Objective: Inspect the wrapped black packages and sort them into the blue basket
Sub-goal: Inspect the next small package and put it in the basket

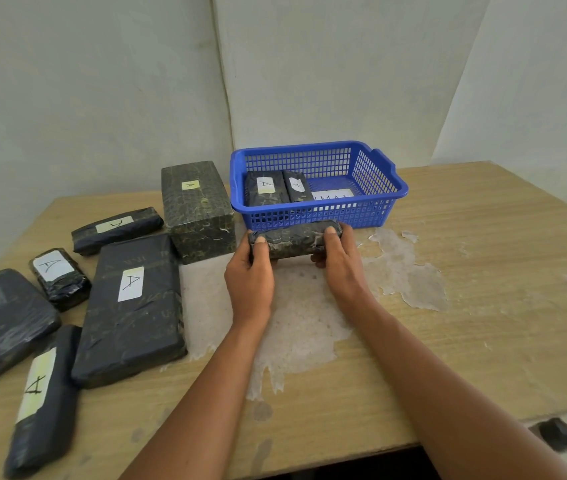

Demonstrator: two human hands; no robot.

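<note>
**A:** Since you've got the head view up, how far along w/ the sort? Go left to right.

**B:** Far left, six still out on the table (465,306): a rounded flat pkg (1,320), a long thin pkg (45,400) near the front edge, a small labelled pkg (59,277), a narrow pkg (116,228) behind that, then a big flat slab (133,310) and a tall block (199,209) just beside the blue basket (389,181). Most show a white or yellowish tag w/ an "A".

**A:** And the hands?

**B:** Both on one roll-shaped pkg (294,239), right in front of the basket's near wall. Left hand (249,282) wraps its left end, thumb on top; right hand (342,268) wraps the right end the same way. Fingers curled round it, firm hold. No label showing on the side I see, so prob. the inspect step. Can't tell if it's lifted or resting on the table.

**A:** What's in the basket?

**B:** Two pkgs at its left side, touching: a wider binned pkg (264,188) and a slimmer binned pkg (296,187), both tagged. White paper slip (332,195) on the basket floor, text partly hidden.

**A:** So the tally?

**B:** By my count 2 in, 1 in hand, 6 to go. Early on, approx. a quarter done.
</note>
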